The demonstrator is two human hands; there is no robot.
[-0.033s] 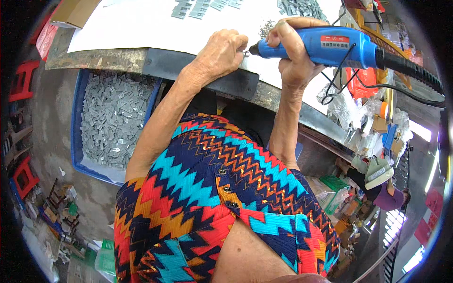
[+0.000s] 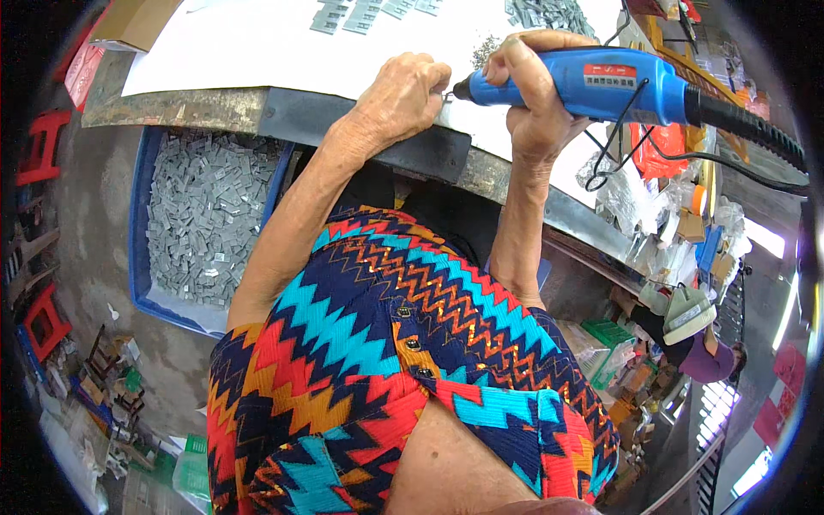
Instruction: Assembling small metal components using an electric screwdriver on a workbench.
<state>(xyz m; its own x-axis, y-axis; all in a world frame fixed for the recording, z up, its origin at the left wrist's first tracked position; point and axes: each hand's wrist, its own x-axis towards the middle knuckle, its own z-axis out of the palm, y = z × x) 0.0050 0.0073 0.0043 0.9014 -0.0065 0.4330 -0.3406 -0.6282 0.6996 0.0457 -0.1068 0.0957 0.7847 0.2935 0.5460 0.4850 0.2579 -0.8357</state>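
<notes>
My right hand (image 2: pixel 536 94) is wrapped round a blue electric screwdriver (image 2: pixel 648 94), held nearly level with its dark nose to the left. Facing that tip, my left hand (image 2: pixel 402 96) is closed in a pinch at the table's near edge. What sits between its fingers is hidden, apart from a tiny bit by the tip. Just beyond the tool lies a small heap of tiny dark screw-like parts (image 2: pixel 486 53) on a white sheet (image 2: pixel 240 51). Flat grey pieces (image 2: pixel 356 15) lie in rows at the far side, and a pile of grey pieces (image 2: pixel 549 15) is right of them.
A blue bin (image 2: pixel 137 249) full of small grey pieces (image 2: pixel 206 215) stands below the table's left side. The tool's black cable (image 2: pixel 747 129) runs off right, past a red bag (image 2: pixel 661 153) and clear plastic. A cardboard box (image 2: pixel 137 24) sits at the far-left corner. Another person (image 2: pixel 711 360) is at right.
</notes>
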